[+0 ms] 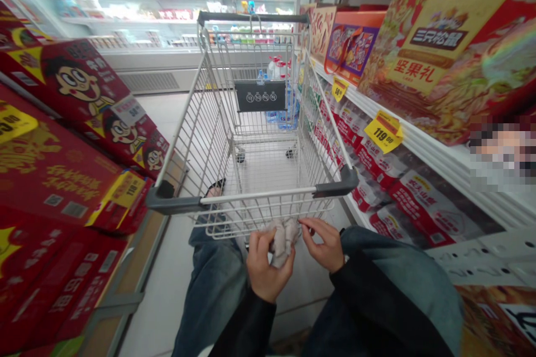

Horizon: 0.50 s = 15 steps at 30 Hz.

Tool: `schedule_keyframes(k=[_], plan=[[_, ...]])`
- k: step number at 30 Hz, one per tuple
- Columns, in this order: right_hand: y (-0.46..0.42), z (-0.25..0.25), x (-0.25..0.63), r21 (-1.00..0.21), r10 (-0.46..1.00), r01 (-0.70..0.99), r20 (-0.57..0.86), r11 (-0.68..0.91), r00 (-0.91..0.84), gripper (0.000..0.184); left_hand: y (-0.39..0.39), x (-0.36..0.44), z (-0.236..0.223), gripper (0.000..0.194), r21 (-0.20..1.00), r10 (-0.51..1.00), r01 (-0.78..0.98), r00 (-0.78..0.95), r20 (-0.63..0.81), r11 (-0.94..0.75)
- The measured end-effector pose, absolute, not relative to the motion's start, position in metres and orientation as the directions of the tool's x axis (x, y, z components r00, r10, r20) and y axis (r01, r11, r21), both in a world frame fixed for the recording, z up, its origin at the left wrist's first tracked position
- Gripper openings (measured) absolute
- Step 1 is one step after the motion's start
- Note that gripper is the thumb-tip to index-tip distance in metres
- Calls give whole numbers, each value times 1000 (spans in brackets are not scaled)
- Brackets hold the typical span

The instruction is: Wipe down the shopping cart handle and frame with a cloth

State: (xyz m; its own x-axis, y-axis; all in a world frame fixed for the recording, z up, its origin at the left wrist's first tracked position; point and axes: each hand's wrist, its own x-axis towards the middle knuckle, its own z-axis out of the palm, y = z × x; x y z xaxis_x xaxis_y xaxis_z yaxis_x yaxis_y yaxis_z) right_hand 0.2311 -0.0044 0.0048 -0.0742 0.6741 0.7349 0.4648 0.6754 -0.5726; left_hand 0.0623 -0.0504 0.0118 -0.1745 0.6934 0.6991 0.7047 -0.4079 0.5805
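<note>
A crumpled light-grey cloth is bunched up just below the near end of a wire shopping cart. My left hand is closed around its lower left side, thumb and fingers pressing into the folds. At the cloth's upper right edge, my right hand has thumb and index finger pinched together. Behind the cloth are the thin wires of the cart; whether it touches them I cannot tell. The cart's basket holds no goods, and a black sign plate hangs at its far end.
Red gift boxes are stacked on the left. On the right, a shelf edge carries nut gift boxes above packs of bottles. Beyond the cart is a refrigerated display. Part of a blurred person shows at far right.
</note>
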Motion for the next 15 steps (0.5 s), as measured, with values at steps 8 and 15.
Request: schedule_keyframes(k=[8,15], plan=[[-2,2,233,-560,674,470,731,682,-107,26,-49,60,4,31,576,729,713,-133,671,-400],[-1,0,231,-549,676,482,726,682,-130,27,-51,52,16,38,552,692,728,-150,707,-407]])
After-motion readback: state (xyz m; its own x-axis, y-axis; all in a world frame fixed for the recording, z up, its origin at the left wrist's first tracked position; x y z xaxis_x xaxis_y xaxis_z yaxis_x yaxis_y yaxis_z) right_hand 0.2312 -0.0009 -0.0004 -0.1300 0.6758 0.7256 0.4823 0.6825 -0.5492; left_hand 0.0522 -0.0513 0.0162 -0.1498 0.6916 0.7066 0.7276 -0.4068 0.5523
